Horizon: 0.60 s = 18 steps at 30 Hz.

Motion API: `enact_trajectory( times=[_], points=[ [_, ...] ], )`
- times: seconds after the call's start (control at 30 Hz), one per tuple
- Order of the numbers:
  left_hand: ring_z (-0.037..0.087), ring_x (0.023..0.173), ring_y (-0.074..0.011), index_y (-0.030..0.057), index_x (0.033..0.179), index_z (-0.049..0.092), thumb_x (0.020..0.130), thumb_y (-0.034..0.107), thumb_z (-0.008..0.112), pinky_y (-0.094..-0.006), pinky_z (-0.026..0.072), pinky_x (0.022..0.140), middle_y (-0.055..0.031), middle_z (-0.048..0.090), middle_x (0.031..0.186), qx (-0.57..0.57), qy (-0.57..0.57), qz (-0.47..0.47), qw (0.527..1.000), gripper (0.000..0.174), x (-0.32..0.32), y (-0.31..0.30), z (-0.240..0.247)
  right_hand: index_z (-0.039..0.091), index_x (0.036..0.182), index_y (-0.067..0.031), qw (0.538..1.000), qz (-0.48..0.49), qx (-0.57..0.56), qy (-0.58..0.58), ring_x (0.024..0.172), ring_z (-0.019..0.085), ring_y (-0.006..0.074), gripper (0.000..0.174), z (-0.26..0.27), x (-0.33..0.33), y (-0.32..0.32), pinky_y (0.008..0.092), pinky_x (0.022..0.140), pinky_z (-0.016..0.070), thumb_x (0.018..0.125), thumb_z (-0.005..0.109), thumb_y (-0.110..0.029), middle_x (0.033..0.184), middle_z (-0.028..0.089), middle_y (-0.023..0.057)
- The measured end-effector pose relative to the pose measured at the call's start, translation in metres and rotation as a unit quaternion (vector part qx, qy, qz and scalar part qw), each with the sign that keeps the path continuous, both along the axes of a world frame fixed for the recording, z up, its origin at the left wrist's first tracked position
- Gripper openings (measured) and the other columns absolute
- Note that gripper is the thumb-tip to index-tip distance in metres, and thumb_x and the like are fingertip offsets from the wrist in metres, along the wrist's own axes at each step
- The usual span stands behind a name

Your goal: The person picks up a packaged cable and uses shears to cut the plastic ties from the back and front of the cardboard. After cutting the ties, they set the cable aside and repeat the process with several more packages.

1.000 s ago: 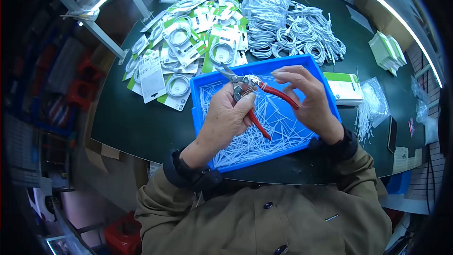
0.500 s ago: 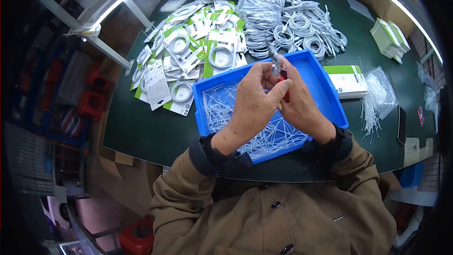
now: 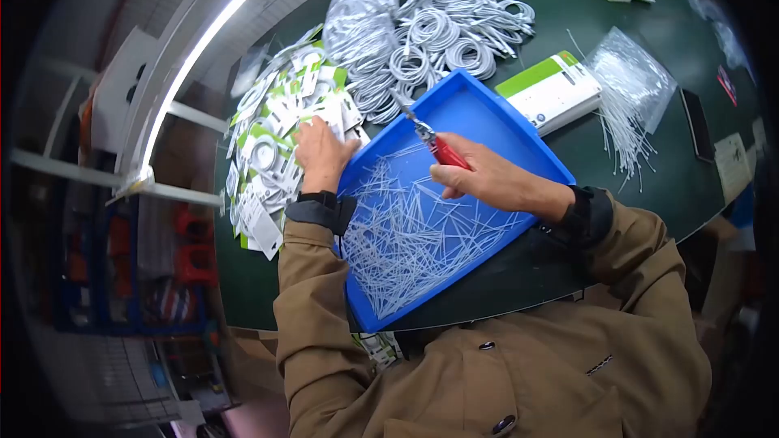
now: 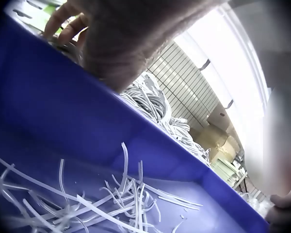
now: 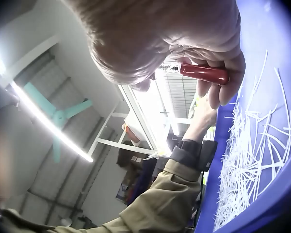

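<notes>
My left hand (image 3: 323, 154) reaches over the blue tray's left rim to the pile of carded cables (image 3: 264, 154), green-and-white packs with coiled white cables. Its fingers rest on the packs, thumb apart; in the left wrist view the fingers (image 4: 63, 24) touch down beyond the tray wall, partly hidden by it. Above the tray (image 3: 466, 109), my right hand (image 3: 491, 177) grips pruning shears (image 3: 446, 152) by their red handles, blades pointing up and left. A red handle (image 5: 203, 74) shows under the curled fingers in the right wrist view. Thin white plastic strips (image 3: 406, 235) litter the tray's floor.
Bundled grey-white cables (image 3: 442, 28), some inside a clear bag (image 3: 361, 20), lie behind the tray. To the right are a stack of green-and-white cards (image 3: 556, 97), a clear bag (image 3: 637, 73) with white ties (image 3: 621, 130), and a dark flat object (image 3: 696, 124).
Both hands were together at the shears above the tray; the left has left them and moved to the carded packs. The right now holds the shears alone. The head view has turned left.
</notes>
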<state>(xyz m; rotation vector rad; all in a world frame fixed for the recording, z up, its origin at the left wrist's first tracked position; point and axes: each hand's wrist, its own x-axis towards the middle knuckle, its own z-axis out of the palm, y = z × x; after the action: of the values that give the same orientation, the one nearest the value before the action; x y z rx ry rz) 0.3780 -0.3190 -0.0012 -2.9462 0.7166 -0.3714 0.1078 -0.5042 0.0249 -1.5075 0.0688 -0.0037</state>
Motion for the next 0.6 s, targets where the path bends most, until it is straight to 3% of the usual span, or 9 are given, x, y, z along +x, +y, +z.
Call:
enact_trajectory(
  times=[0.07, 0.17, 0.2, 0.3, 0.33, 0.43, 0.47, 0.6],
  points=[
    [0.063, 0.119, -0.0473, 0.0018, 0.123, 0.064, 0.075, 0.038, 0.091, -0.0520, 0.0597, 0.093, -0.0244, 0.065, 0.125, -0.007, 0.006, 0.008, 1.000, 0.066, 0.012, 0.002, -0.009, 0.043, 0.154, 0.0028, 1.000, 0.021, -0.021, 0.001, 0.092, 0.068, 0.0182, 0.073, -0.002, -0.003, -0.005, 0.0338, 0.081, 0.0588, 0.109, 0.058, -0.052, 0.116, 0.063, 0.0141],
    [0.063, 0.121, -0.0467, 0.0014, 0.123, 0.063, 0.074, 0.026, 0.088, -0.0515, 0.0595, 0.094, -0.0265, 0.063, 0.125, 0.016, -0.001, -0.005, 1.000, 0.060, 0.026, 0.006, -0.017, 0.044, 0.154, 0.0016, 0.999, 0.038, 0.002, 0.011, 0.090, 0.068, 0.0181, 0.073, -0.009, -0.001, -0.008, 0.0331, 0.080, 0.0585, 0.109, 0.054, -0.055, 0.113, 0.063, 0.0132],
    [0.068, 0.114, -0.0462, 0.0005, 0.119, 0.063, 0.080, 0.021, 0.080, -0.0523, 0.0606, 0.091, -0.0275, 0.068, 0.116, 0.035, 0.001, -0.013, 0.999, 0.047, 0.027, 0.008, -0.019, 0.044, 0.154, 0.0013, 0.999, 0.039, 0.005, 0.015, 0.089, 0.068, 0.0183, 0.072, -0.009, 0.000, -0.007, 0.0331, 0.080, 0.0585, 0.110, 0.054, -0.055, 0.112, 0.063, 0.0129],
    [0.074, 0.100, -0.0454, 0.0002, 0.113, 0.063, 0.086, 0.022, 0.074, -0.0542, 0.0614, 0.084, -0.0247, 0.074, 0.101, 0.033, 0.006, -0.029, 0.999, 0.037, 0.036, 0.011, -0.009, 0.045, 0.154, 0.0001, 0.999, 0.044, 0.018, 0.023, 0.089, 0.068, 0.0182, 0.069, -0.013, 0.000, -0.006, 0.0330, 0.081, 0.0584, 0.111, 0.052, -0.053, 0.110, 0.063, 0.0113],
    [0.076, 0.087, -0.0449, 0.0000, 0.111, 0.062, 0.092, 0.021, 0.067, -0.0566, 0.0611, 0.079, -0.0223, 0.076, 0.091, 0.032, -0.034, -0.042, 0.998, 0.029, 0.029, 0.012, 0.001, 0.044, 0.155, -0.0004, 0.998, 0.045, 0.024, 0.026, 0.090, 0.067, 0.0178, 0.067, -0.018, 0.000, -0.006, 0.0331, 0.082, 0.0583, 0.111, 0.052, -0.051, 0.110, 0.062, 0.0104],
    [0.077, 0.086, -0.0435, 0.0007, 0.112, 0.061, 0.094, 0.021, 0.066, -0.0568, 0.0609, 0.078, -0.0230, 0.077, 0.093, -0.026, -0.080, -0.045, 0.995, 0.027, 0.033, 0.019, 0.022, 0.043, 0.158, -0.0022, 0.999, 0.052, 0.009, 0.003, 0.095, 0.065, 0.0171, 0.066, -0.018, 0.000, -0.002, 0.0338, 0.086, 0.0581, 0.111, 0.052, -0.047, 0.111, 0.061, 0.0086],
    [0.076, 0.085, -0.0438, 0.0005, 0.119, 0.061, 0.096, 0.021, 0.063, -0.0567, 0.0602, 0.077, -0.0249, 0.077, 0.095, -0.047, -0.077, -0.035, 0.995, 0.031, 0.031, 0.021, 0.034, 0.042, 0.159, -0.0029, 0.998, 0.055, -0.002, -0.010, 0.097, 0.065, 0.0170, 0.065, -0.014, -0.001, 0.000, 0.0342, 0.087, 0.0581, 0.111, 0.052, -0.046, 0.112, 0.061, 0.0082],
    [0.074, 0.089, -0.0463, 0.0000, 0.128, 0.062, 0.096, 0.021, 0.062, -0.0558, 0.0582, 0.081, -0.0265, 0.076, 0.101, -0.234, -0.077, -0.027, 0.969, 0.038, 0.003, 0.031, 0.086, 0.041, 0.162, -0.0033, 0.998, 0.056, -0.033, -0.013, 0.106, 0.062, 0.0186, 0.066, -0.001, -0.004, 0.006, 0.0349, 0.095, 0.0564, 0.111, 0.053, -0.043, 0.118, 0.062, 0.0111]
  ],
)
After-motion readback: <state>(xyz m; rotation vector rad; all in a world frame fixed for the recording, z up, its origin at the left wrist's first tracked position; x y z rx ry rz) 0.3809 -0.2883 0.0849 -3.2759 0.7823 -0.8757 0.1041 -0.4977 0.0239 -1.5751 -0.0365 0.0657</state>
